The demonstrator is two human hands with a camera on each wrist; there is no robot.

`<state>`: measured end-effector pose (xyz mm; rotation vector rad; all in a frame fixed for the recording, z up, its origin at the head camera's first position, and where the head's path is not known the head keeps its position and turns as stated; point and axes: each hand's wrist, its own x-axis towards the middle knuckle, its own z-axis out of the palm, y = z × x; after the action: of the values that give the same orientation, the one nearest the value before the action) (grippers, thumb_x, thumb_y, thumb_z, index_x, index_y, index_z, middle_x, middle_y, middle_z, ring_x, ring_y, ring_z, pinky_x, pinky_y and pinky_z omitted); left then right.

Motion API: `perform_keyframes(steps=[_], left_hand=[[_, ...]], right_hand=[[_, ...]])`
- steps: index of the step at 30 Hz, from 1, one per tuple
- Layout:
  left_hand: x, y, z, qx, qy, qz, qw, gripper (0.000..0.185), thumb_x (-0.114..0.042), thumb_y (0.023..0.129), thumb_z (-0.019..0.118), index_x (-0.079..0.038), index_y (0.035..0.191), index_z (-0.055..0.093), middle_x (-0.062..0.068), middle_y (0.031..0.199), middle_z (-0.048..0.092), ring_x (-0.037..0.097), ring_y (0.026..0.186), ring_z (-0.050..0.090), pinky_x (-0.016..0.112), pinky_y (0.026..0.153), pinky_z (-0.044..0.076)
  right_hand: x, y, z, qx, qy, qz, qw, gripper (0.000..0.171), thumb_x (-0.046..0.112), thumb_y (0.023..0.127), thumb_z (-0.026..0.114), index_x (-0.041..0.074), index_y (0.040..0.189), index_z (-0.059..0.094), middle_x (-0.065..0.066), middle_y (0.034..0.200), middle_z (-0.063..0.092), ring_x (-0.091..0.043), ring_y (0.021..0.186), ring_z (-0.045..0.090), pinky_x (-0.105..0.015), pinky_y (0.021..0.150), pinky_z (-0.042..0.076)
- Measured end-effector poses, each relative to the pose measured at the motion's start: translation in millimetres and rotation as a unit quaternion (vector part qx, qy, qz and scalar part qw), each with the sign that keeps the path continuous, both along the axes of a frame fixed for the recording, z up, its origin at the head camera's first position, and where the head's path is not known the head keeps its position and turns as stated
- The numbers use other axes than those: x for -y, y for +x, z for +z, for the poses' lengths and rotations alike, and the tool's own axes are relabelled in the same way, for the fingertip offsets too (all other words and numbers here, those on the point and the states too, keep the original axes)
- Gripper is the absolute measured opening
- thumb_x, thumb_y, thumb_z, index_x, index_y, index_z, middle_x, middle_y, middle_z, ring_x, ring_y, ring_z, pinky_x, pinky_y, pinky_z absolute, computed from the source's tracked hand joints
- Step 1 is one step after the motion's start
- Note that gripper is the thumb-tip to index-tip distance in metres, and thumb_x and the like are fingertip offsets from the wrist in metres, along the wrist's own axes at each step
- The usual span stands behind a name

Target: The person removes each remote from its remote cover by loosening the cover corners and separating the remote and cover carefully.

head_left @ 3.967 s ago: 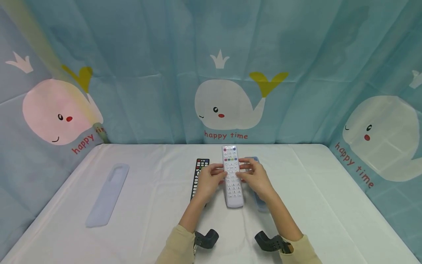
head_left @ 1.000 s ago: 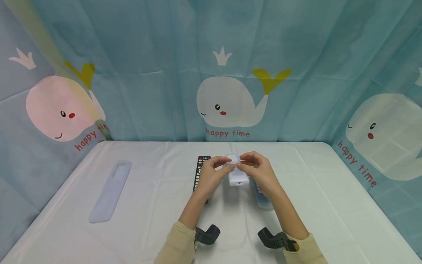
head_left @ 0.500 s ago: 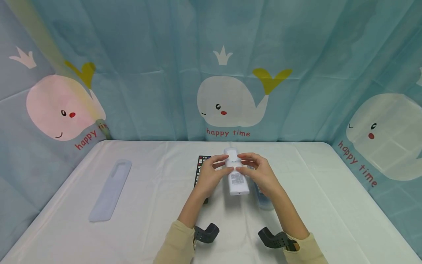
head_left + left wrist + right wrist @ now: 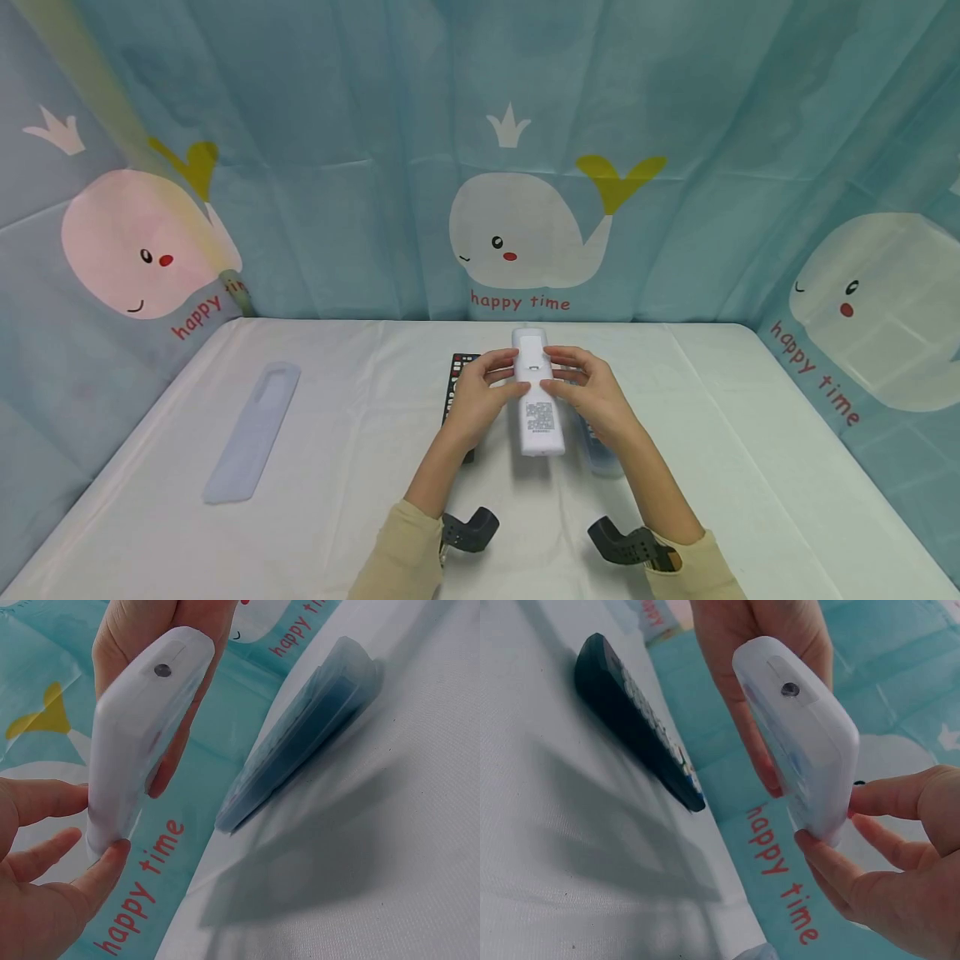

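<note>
Both hands hold a white remote control (image 4: 542, 429) above the table, its back turned up, with a printed label near the end closest to the person. My left hand (image 4: 477, 400) pinches its left edge between thumb and fingers. On the opposite edge, my right hand (image 4: 592, 398) grips it the same way. In the left wrist view the near end of the white remote (image 4: 139, 712) shows a small round dark spot. Its button side faces down and is mostly hidden.
A black remote (image 4: 452, 392) lies under the left hand, partly covered. Beneath the right hand lies a blue remote (image 4: 600, 457) in a clear-looking cover. A flat translucent sleeve (image 4: 251, 437) rests at the left on the white-clothed table (image 4: 352, 517). A whale-print curtain (image 4: 330, 242) stands behind.
Four seconds ago the white remote's buttons faced up; it has been turned over, back side up. In the last second its near end has tilted down, showing more of the back and label.
</note>
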<state>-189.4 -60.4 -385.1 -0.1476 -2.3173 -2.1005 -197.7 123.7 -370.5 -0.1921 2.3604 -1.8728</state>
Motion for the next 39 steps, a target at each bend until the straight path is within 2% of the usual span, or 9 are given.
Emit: perform_keyframes(steps=[10,21,33,39], left_hand=[[1.1,1.1,2.1,0.012,-0.005,-0.004,0.9999,0.054,-0.003,0.093,0.076,-0.002,0.145,0.060,0.019,0.144,0.062,0.037,0.134,0.061,0.050,0.108,0.054],[1.6,-0.2,1.5,0.008,-0.013,0.000,0.9999,0.060,-0.003,0.092,0.078,-0.003,0.148,0.057,0.022,0.135,0.064,0.038,0.124,0.068,0.048,0.101,0.059],[-0.4,-1.4,-0.2,0.006,-0.057,0.028,0.9980,0.056,-0.007,0.094,0.079,-0.004,0.146,0.060,0.019,0.125,0.068,0.035,0.116,0.071,0.045,0.096,0.062],[-0.1,-1.7,-0.4,-0.006,-0.059,0.035,0.9976,0.053,-0.007,0.095,0.078,-0.004,0.145,0.061,0.019,0.122,0.068,0.037,0.115,0.072,0.047,0.097,0.061]], right_hand=[[0.6,1.5,1.7,0.011,0.007,-0.004,1.000,0.059,0.000,0.098,0.069,0.001,0.155,0.050,-0.028,0.157,0.047,-0.045,0.138,0.056,-0.056,0.113,0.049],[0.7,1.8,1.1,-0.004,0.016,0.000,1.000,0.061,0.002,0.099,0.069,0.003,0.156,0.047,-0.029,0.155,0.049,-0.046,0.134,0.058,-0.054,0.109,0.053],[1.8,-1.4,-1.8,-0.019,0.029,-0.012,0.999,0.067,0.000,0.095,0.073,0.008,0.156,0.047,-0.028,0.147,0.056,-0.042,0.121,0.065,-0.042,0.092,0.062],[4.6,-3.9,-2.0,-0.032,0.031,-0.020,0.999,0.068,-0.003,0.095,0.073,0.009,0.156,0.047,-0.028,0.142,0.058,-0.038,0.113,0.069,-0.039,0.086,0.064]])
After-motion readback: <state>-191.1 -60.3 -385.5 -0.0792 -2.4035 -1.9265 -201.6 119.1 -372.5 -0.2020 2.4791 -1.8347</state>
